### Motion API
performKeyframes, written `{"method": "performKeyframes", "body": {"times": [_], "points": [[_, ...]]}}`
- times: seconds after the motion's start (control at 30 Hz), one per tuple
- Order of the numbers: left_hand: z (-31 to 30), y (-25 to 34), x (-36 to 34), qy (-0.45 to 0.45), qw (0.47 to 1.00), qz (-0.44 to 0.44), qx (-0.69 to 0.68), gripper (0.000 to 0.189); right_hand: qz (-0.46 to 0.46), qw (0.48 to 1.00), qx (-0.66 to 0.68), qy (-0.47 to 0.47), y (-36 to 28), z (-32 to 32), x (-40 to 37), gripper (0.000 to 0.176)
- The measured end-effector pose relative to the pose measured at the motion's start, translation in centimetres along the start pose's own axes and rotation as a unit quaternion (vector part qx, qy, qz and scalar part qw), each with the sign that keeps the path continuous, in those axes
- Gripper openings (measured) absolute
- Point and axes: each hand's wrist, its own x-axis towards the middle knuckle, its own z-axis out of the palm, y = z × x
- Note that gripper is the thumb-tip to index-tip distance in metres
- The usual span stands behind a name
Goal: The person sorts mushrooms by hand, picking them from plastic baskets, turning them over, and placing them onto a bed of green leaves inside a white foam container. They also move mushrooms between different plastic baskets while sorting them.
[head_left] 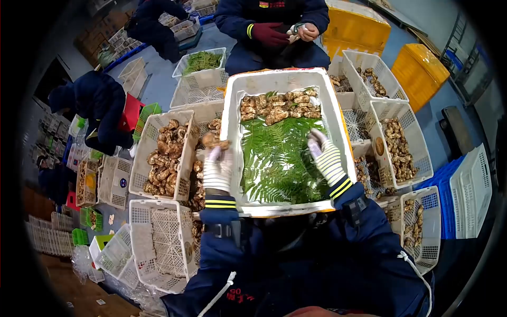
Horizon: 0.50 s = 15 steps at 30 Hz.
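Note:
In front of me stands a white foam box [342, 132]. Green fern leaves [274, 158] cover much of its inside, and rows of brown mushrooms [280, 107] lie at its far end. My left hand [216, 170], in a striped glove, is over the box's left wall, its fingers closed on a mushroom [212, 140]. At the right side of the ferns, my right hand [324, 153] wears a matching glove. Its fingers are stretched out and apart over the leaves, with nothing visible in them.
White crates of mushrooms flank the box, one at left [163, 158] and another at right [400, 150]. A crate of ferns [203, 62] stands at the back. Opposite me sits a person [272, 26] with hands together. Another person [103, 105] bends at far left. Yellow boxes [354, 34] stand behind.

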Motion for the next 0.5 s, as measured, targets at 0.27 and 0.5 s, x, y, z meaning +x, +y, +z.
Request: {"method": "performKeyframes", "body": {"times": [0.27, 0.5], "points": [[-11.7, 5.3, 7.4, 0.212, 0.954, 0.114, -0.182, 0.047, 0.048, 0.998, 0.03, -0.03, 3.1, -2.4, 3.7, 0.041], [0.9, -0.9, 1.0, -0.022, 0.985, 0.113, 0.128, 0.041, -0.024, 0.895, -0.425, -0.134, 5.7, 4.4, 14.3, 0.037]]}}
